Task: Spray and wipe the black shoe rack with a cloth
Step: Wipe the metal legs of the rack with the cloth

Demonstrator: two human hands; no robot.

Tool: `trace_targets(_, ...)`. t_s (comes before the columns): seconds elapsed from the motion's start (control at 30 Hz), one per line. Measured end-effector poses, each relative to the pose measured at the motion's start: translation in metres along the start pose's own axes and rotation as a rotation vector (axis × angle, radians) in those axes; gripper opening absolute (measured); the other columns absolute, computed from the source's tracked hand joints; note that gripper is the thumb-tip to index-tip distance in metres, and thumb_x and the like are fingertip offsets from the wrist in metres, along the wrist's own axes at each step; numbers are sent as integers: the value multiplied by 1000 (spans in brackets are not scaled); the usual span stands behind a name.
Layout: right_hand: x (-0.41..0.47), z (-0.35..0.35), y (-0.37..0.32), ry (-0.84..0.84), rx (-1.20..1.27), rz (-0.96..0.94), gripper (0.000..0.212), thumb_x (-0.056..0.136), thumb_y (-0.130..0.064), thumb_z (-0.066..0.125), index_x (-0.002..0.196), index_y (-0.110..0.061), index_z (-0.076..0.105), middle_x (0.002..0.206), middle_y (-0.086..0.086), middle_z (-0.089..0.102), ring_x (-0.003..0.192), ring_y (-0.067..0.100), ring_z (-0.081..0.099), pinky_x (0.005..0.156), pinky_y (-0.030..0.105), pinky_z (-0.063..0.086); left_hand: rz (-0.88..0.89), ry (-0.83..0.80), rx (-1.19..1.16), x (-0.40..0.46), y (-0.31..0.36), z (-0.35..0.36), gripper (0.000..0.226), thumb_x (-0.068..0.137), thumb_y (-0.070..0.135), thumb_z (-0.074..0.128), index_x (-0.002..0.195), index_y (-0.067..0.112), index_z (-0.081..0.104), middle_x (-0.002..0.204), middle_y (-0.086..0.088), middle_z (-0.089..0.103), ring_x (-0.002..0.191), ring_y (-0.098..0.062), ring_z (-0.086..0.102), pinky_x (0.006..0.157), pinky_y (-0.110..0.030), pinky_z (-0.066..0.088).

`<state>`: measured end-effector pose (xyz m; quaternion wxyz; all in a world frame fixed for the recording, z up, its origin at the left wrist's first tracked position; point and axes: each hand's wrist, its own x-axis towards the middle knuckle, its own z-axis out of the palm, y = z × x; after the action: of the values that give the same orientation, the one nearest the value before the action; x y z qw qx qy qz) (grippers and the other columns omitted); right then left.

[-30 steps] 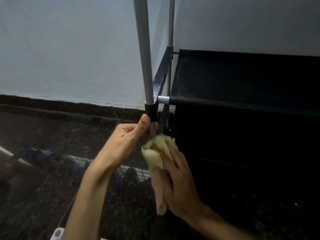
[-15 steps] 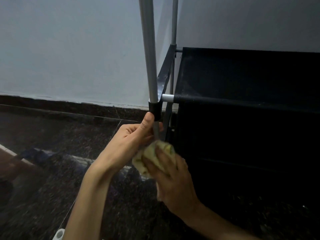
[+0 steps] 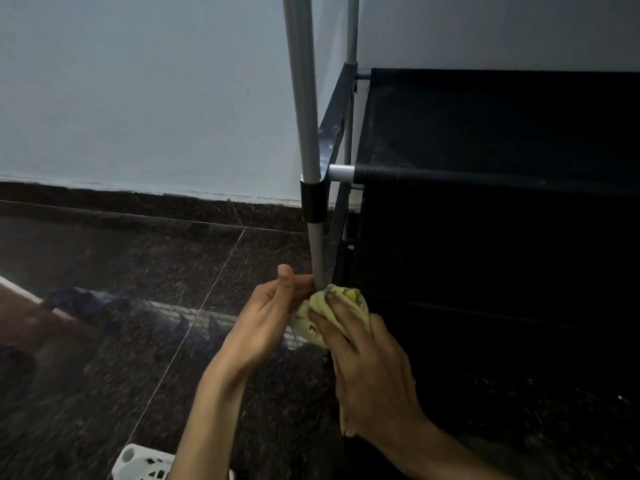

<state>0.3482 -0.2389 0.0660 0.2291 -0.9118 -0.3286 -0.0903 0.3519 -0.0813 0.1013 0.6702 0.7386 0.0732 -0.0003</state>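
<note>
Low down, cloth against rack pole

Pale yellow cloth; black fabric shoe rack with grey poles; dark speckled floor; white basket.

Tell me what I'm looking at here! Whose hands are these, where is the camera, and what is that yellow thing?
No machine here: the picture comes from a camera worn on a person's head, looking down at their own two hands. The right hand grips a yellow cloth and presses it against a grey metal pole. That pole is a leg of the black shoe rack, which stands on a dark speckled floor beside a pale wall. The left hand pinches the pole just beside the cloth. A white plastic thing peeks in at the bottom edge; what it is I cannot tell.
</note>
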Motion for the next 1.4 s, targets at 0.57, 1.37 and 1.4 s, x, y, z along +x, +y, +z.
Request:
trace_targets(0.57,-18,20,33,-230,136,348,52,98,-22,39,146,-36,26,152,-14,19,134,14,29,109,28,31,-100,-15,84,-1,0,-6,113,43,102,14,111,29,68,112,14,69,106,4,61,73,4,41)
trace_targets(1.37,-47,68,29,-320,213,73,50,95,-21,43,140,-43,37,151,-23,23,134,18,36,108,31,33,19,62,-5,-4,-20,1,98,55,96,15,104,31,71,109,16,69,106,5,61,77,1,42)
trace_targets(1.4,-45,64,25,-198,153,-8,49,91,-19,49,136,-38,47,148,-16,37,121,26,51,96,38,48,41,108,-2,-4,-26,1,95,56,95,15,100,33,72,108,15,70,106,4,61,80,-2,44)
